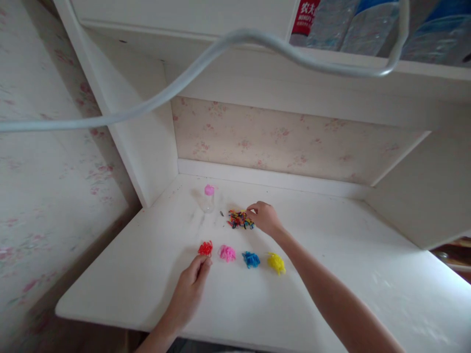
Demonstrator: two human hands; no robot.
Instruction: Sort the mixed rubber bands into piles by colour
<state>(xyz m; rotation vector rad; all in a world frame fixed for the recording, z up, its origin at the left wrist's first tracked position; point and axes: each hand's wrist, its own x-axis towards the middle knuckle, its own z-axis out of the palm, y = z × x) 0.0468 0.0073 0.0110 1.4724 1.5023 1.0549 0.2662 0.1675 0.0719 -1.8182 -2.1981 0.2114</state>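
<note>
"Bands (pixel 240 219): where are they?"

"Heaped mid-desk, small and mixed in colour, with a dark stray (pixel 222 214) just to the left."

"And the right hand (pixel 263 214)?"

"At the heap's right edge, fingers bent and thumb drawn in close to them. Whether it has hold of a band, I can't tell."

"What lies nearer the person?"

"Four one-colour piles in a row: red (pixel 205 248), pink (pixel 227 253), blue (pixel 251 259), yellow (pixel 276 264). The left hand (pixel 192 280) is right by the red, nearly closed, thumb against forefinger; anything pinched there is too small to make out."

"So how far along?"

"Partway, I'd judge. Four colours have their own piles, but the heap isn't sorted yet: reds, yellows, blues and dark ones show in it. No dark pile stands in the row."

"Anything farther out?"

"Behind the stray, a clear bottle (pixel 209 200) with a pink cap stands upright on the white desk (pixel 121 279). Overhead, a pale cable (pixel 191 76) crosses the view."
</note>
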